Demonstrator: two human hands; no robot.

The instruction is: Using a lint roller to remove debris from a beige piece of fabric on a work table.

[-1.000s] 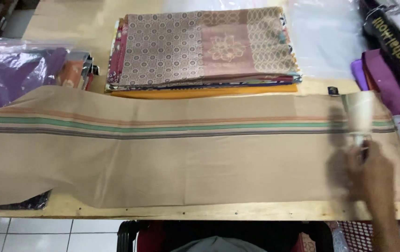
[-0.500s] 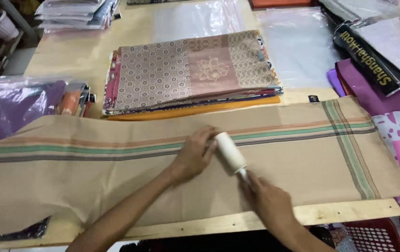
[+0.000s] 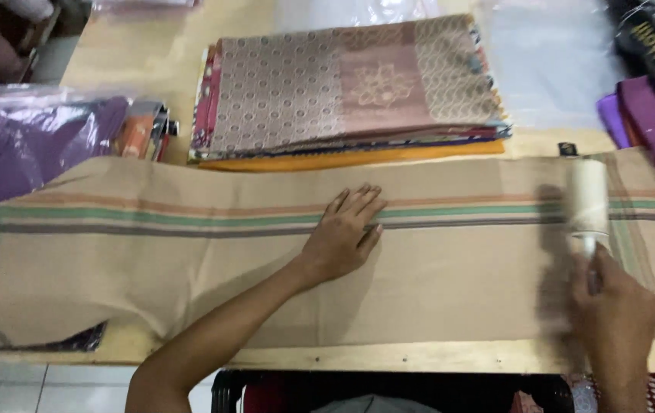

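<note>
From the head camera, a long tan cloth (image 3: 434, 283) with green, orange and dark stripes lies spread across the wooden table (image 3: 388, 356), reaching from the left edge almost to the right. The left hand (image 3: 342, 237) rests flat on the cloth near its middle, fingers spread and pressing on the striped band, gripping nothing. The right hand (image 3: 614, 313) is closed around the handle of a white lint roller (image 3: 588, 197), whose roll sits on the cloth near the right end, across the stripes. Behind the cloth, a stack of folded patterned fabrics (image 3: 350, 84) lies on the table, a brown one on top and an orange one at the bottom. To the left sit purple fabrics in clear plastic bags (image 3: 33, 145); at the far right, purple cloth (image 3: 652, 122) lies just beside the tan cloth's end.
</note>
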